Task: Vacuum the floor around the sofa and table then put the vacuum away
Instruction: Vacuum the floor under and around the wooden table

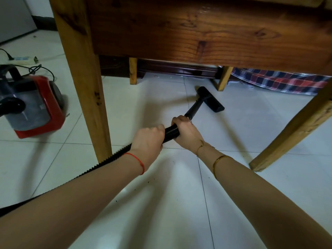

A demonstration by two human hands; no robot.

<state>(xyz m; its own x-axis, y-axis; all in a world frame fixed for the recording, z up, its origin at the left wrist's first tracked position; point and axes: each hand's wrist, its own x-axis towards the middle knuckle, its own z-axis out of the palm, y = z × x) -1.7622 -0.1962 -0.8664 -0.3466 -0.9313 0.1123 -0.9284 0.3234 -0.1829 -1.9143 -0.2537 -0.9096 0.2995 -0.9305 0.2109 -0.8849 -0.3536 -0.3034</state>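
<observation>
Both arms extended forward and low. Left hand [146, 141] behind, right hand [186, 133] ahead, close together, fingers [177, 121] of each curled tight in a grip. Wrists roughly straight, backs of hands up.

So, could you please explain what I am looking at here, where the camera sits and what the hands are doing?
The one picture comes from a camera worn on a person's head, looking forward and down, so the two bare arms are the wearer's own. The left hand and right hand both grip the black ribbed hose of a vacuum. Its nozzle rests on the white tiled floor under a wooden table. The red vacuum body stands on the floor to the left, with a power strip behind it. A plaid cloth hangs at the back right.
</observation>
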